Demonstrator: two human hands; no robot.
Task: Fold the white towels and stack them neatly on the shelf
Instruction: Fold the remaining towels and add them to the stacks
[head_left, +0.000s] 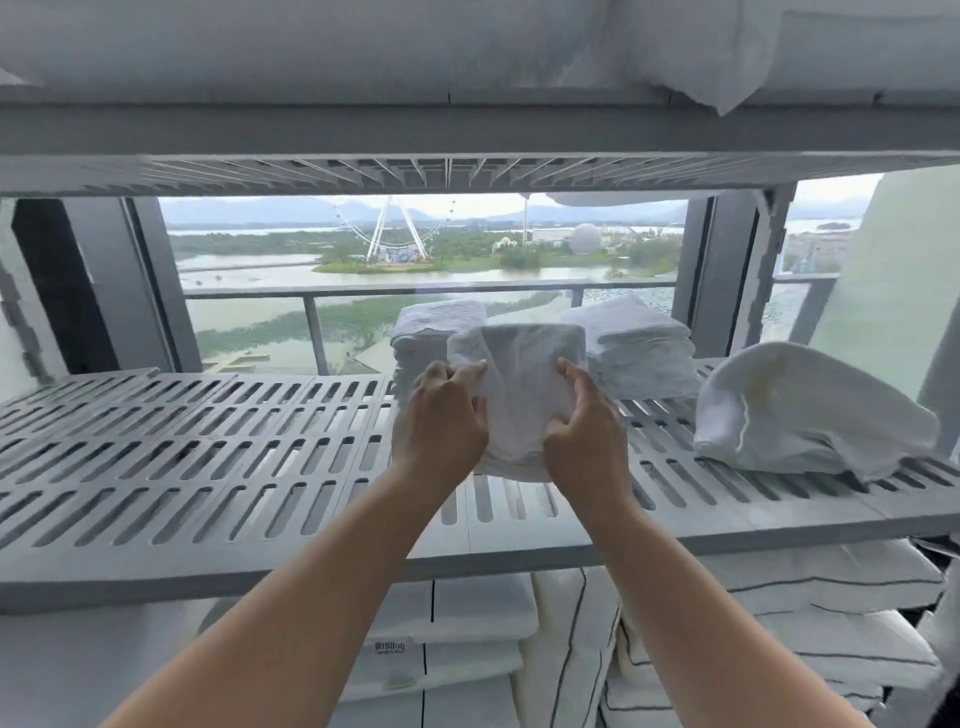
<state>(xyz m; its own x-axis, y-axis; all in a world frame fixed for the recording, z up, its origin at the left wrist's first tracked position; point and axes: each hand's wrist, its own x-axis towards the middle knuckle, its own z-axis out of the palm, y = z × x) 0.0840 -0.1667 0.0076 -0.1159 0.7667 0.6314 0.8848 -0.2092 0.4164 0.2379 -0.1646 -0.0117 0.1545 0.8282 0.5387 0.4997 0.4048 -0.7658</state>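
A folded white towel (519, 384) stands tilted on the grey slatted shelf (208, 447), near its middle. My left hand (441, 421) grips its left edge and my right hand (584, 431) grips its right edge, fingers curled into the cloth. Right behind it a stack of folded white towels (426, 327) rises at the left, and a second stack (634, 343) sits at the right. The held towel hides part of both stacks.
A loose, bunched white cloth (800, 415) lies on the shelf at the right. An upper shelf (467, 171) hangs close overhead with linen on top. Folded linen (467, 649) fills the level below. A window and railing lie behind the shelf.
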